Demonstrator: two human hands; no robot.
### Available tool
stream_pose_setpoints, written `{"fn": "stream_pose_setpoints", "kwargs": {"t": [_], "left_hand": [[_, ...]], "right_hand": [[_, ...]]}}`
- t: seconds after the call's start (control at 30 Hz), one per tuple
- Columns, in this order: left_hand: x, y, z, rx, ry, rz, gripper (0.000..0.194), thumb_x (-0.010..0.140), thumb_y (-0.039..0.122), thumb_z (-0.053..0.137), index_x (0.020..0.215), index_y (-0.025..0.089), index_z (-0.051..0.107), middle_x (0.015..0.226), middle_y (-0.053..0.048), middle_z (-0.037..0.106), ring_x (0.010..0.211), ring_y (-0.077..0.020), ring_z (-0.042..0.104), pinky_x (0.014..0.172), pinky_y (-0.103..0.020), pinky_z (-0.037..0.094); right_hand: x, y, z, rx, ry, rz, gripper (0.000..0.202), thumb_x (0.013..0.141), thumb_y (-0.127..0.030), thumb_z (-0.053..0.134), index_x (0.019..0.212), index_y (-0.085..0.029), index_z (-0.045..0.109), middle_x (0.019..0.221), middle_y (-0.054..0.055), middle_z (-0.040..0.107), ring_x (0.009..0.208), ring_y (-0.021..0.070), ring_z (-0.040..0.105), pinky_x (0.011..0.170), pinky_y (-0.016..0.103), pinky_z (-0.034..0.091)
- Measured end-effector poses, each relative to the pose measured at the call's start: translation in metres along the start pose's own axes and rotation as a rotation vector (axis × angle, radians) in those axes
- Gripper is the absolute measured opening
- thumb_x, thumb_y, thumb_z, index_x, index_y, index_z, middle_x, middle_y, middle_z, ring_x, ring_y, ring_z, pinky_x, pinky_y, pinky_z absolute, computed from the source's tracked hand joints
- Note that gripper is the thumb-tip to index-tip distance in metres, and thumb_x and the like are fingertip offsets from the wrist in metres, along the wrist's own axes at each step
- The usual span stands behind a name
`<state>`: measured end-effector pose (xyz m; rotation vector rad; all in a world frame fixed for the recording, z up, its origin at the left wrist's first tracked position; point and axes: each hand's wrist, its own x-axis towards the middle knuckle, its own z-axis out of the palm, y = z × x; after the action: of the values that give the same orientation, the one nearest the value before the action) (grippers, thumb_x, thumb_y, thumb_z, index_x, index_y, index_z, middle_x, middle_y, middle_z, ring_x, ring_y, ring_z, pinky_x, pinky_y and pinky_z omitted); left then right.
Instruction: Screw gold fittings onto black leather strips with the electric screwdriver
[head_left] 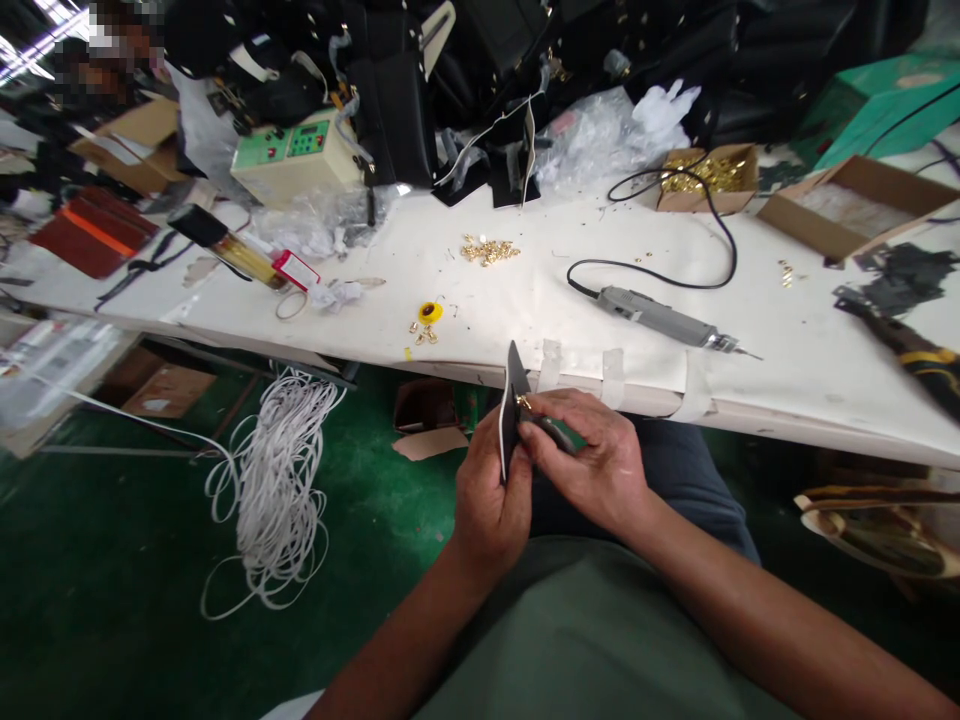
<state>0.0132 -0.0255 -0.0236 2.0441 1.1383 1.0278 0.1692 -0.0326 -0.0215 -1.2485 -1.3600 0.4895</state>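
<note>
Just off the table's front edge, my left hand [491,497] is closed round a thin dark piece [509,432] with a pale edge, held upright. My right hand [589,445] pinches a small gold metal fitting [523,403] against the right face of that piece. Part of the dark piece is hidden behind my fingers. On the white table [420,345] beyond lie a pile of gold fittings [491,251], a small yellow round container [430,312] with a few loose fittings beside it, and a grey corded electric screwdriver [652,315].
Cardboard boxes [862,215], pliers [911,350] and dark scraps are at the right. A green-panelled machine [296,160], black bags and plastic wrap line the back. A bottle [225,247] lies at the left. White cord [281,490] is heaped on the green floor.
</note>
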Motion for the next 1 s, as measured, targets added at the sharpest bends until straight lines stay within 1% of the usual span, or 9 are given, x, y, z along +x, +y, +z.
{"fn": "stream_pose_setpoints", "kwargs": {"t": [0.17, 0.3, 0.4, 0.47, 0.53, 0.63, 0.73, 0.87, 1.0], "left_hand": [[0.000, -0.004, 0.005, 0.189, -0.024, 0.136, 0.067, 0.100, 0.031, 0.061, 0.161, 0.021, 0.038, 0.153, -0.019, 0.052, 0.143, -0.0308, 0.053, 0.116, -0.047, 0.050], [0.000, -0.002, 0.017, 0.346, 0.018, 0.160, 0.084, 0.088, 0.035, 0.074, 0.161, 0.020, 0.037, 0.148, -0.020, 0.050, 0.135, -0.0334, 0.058, 0.108, -0.046, 0.056], [0.005, -0.001, 0.020, 0.324, -0.024, 0.188, 0.091, 0.080, 0.040, 0.081, 0.160, 0.020, 0.041, 0.145, -0.018, 0.050, 0.128, -0.0328, 0.060, 0.109, -0.048, 0.055], [0.014, -0.001, 0.017, 0.267, -0.076, 0.197, 0.084, 0.083, 0.042, 0.079, 0.158, 0.022, 0.046, 0.143, -0.016, 0.051, 0.127, -0.0317, 0.059, 0.109, -0.048, 0.054], [0.027, -0.002, 0.014, 0.192, -0.089, 0.178, 0.062, 0.091, 0.038, 0.073, 0.150, 0.025, 0.057, 0.136, -0.013, 0.056, 0.126, -0.0285, 0.059, 0.109, -0.046, 0.053], [0.051, -0.009, 0.016, 0.043, -0.016, 0.039, 0.029, 0.096, 0.033, 0.070, 0.124, 0.026, 0.073, 0.123, -0.009, 0.063, 0.119, -0.0239, 0.063, 0.106, -0.041, 0.053], [0.071, -0.019, 0.026, -0.198, -0.023, -0.198, 0.039, 0.087, 0.033, 0.079, 0.123, 0.023, 0.069, 0.120, -0.009, 0.070, 0.110, -0.0232, 0.069, 0.096, -0.037, 0.058], [0.089, -0.032, 0.037, -0.465, -0.229, -0.401, 0.063, 0.078, 0.029, 0.084, 0.136, 0.022, 0.061, 0.121, -0.008, 0.077, 0.105, -0.0231, 0.074, 0.092, -0.035, 0.060], [0.103, -0.039, 0.040, -0.475, -0.425, -0.497, 0.038, 0.075, 0.031, 0.084, 0.109, 0.018, 0.077, 0.106, -0.007, 0.082, 0.095, -0.0251, 0.076, 0.085, -0.035, 0.061]], "right_hand": [[-0.001, -0.004, -0.009, 0.091, -0.128, 0.070, 0.047, 0.079, -0.040, 0.087, 0.121, -0.022, 0.074, 0.116, 0.007, 0.079, 0.107, 0.0275, 0.071, 0.098, 0.041, 0.052], [0.000, -0.004, -0.011, 0.244, -0.086, 0.393, 0.036, 0.083, -0.049, 0.083, 0.105, -0.020, 0.076, 0.098, 0.004, 0.077, 0.089, 0.0224, 0.069, 0.082, 0.034, 0.053], [0.004, 0.002, -0.016, 0.366, -0.017, 0.581, 0.038, 0.090, -0.055, 0.075, 0.093, -0.017, 0.077, 0.087, 0.004, 0.076, 0.075, 0.0185, 0.064, 0.070, 0.030, 0.051], [0.007, 0.007, -0.021, 0.400, -0.009, 0.639, 0.043, 0.089, -0.058, 0.075, 0.087, -0.015, 0.077, 0.085, 0.004, 0.076, 0.071, 0.0174, 0.063, 0.065, 0.028, 0.049], [0.012, 0.013, -0.028, 0.441, -0.024, 0.699, 0.044, 0.086, -0.059, 0.078, 0.087, -0.015, 0.077, 0.083, 0.004, 0.076, 0.068, 0.0171, 0.063, 0.061, 0.027, 0.048], [0.018, 0.020, -0.038, 0.558, -0.060, 0.810, 0.044, 0.081, -0.057, 0.082, 0.096, -0.016, 0.078, 0.080, 0.005, 0.078, 0.064, 0.0190, 0.067, 0.060, 0.029, 0.051], [0.025, 0.030, -0.045, 0.636, -0.080, 0.884, 0.044, 0.077, -0.052, 0.088, 0.100, -0.016, 0.079, 0.080, 0.006, 0.079, 0.063, 0.0213, 0.070, 0.062, 0.032, 0.056], [0.037, 0.046, -0.059, 0.635, -0.190, 0.915, 0.039, 0.074, -0.045, 0.090, 0.099, -0.017, 0.080, 0.087, 0.007, 0.082, 0.068, 0.0213, 0.073, 0.066, 0.031, 0.058], [0.053, 0.060, -0.072, 0.465, -0.341, 0.931, 0.036, 0.073, -0.044, 0.090, 0.093, -0.016, 0.079, 0.082, 0.006, 0.081, 0.065, 0.0199, 0.070, 0.060, 0.029, 0.055]]}}
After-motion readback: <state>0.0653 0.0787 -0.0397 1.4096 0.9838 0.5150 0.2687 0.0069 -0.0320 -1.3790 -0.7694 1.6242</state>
